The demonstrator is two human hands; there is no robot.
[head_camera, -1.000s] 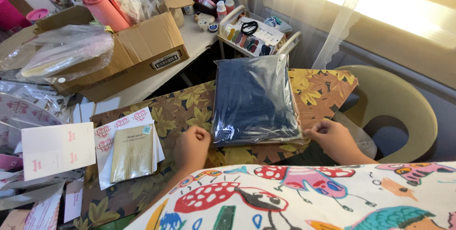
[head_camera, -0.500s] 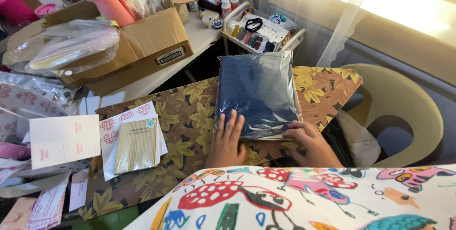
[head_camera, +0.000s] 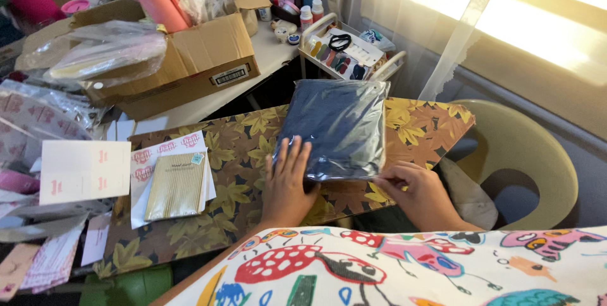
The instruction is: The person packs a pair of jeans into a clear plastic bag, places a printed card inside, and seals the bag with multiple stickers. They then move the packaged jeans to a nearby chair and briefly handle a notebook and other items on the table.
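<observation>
A clear plastic bag with folded dark blue fabric (head_camera: 338, 126) lies on a leaf-patterned board (head_camera: 243, 154). My left hand (head_camera: 288, 183) rests flat on the bag's near left corner, fingers spread. My right hand (head_camera: 414, 192) pinches the bag's near right edge between thumb and fingers. A colourful printed cloth (head_camera: 404, 268) covers my lap below both hands.
A gold ribbed card on white sheets (head_camera: 176, 186) lies left on the board. Further left are loose cards and bags (head_camera: 57, 173). A cardboard box (head_camera: 183, 59) with pink rolls stands behind, a white rack of small items (head_camera: 344, 50) beyond, and a beige chair (head_camera: 525, 160) at right.
My left hand opened from a fist and moved onto the bag's corner. My right hand shifted left along the near edge, and the bag's near end slid back on the board.
</observation>
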